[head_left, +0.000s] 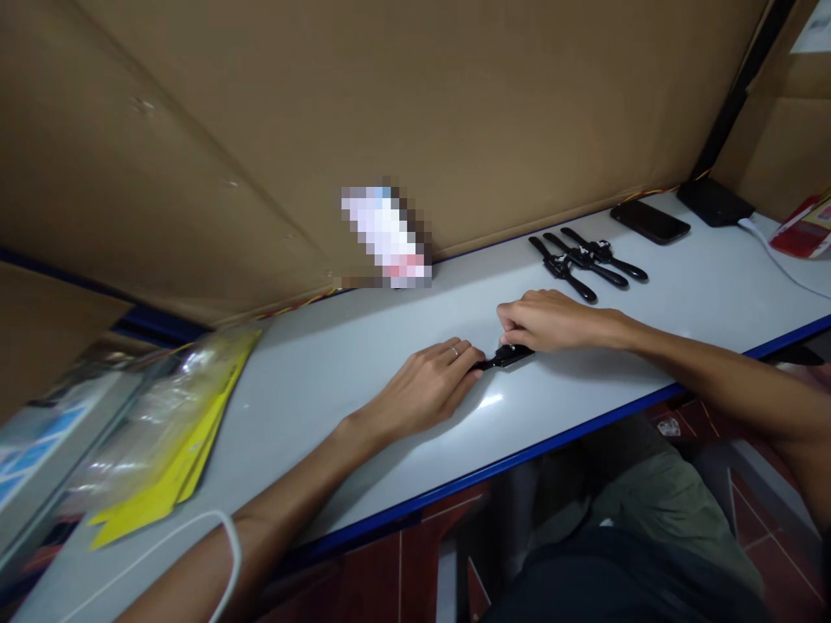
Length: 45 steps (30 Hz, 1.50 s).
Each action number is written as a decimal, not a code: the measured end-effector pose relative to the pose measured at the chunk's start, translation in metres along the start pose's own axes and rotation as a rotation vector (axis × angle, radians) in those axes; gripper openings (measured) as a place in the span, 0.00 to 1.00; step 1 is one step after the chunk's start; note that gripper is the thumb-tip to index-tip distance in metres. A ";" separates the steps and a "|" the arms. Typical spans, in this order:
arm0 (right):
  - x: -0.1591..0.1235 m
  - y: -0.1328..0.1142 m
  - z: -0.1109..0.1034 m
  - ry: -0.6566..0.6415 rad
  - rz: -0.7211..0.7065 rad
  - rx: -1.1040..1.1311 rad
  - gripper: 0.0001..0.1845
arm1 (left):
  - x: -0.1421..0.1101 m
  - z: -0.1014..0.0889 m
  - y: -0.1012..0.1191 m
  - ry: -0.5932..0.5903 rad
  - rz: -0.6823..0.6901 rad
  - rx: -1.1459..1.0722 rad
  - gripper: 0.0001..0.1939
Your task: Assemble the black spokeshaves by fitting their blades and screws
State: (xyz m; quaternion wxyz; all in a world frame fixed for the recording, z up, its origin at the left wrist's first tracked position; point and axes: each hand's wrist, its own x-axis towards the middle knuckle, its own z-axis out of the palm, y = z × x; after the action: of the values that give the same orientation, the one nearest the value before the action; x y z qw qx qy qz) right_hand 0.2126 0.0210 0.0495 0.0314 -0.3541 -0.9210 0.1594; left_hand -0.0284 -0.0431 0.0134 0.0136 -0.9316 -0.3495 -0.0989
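Observation:
My left hand (425, 387) lies palm down on the white table (363, 346), a ring on one finger, fingertips pressed on one end of a small black watch (506, 356). My right hand (549, 320) is curled over the watch's other end, fingers closed on it. The watch lies flat on the table between both hands and is mostly hidden by them. Behind my right hand lie three more black watches (584, 257) side by side with straps stretched out.
A cardboard wall (415, 104) backs the table. Clear packets with yellow cards (169, 433) pile at the left. A black phone (649, 221), a black box (714, 201) with white cable and a red packet (805, 227) sit far right. A blurred label (388, 235) leans on the cardboard.

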 end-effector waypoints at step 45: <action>-0.001 0.002 -0.003 0.159 -0.093 0.154 0.07 | 0.000 0.000 0.001 0.004 0.019 0.022 0.15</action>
State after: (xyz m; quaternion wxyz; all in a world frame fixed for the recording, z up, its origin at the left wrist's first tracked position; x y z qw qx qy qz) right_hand 0.2152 0.0232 0.0519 0.1387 -0.3192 -0.9161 0.1992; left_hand -0.0274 -0.0435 0.0134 0.0254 -0.9345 -0.3414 -0.0971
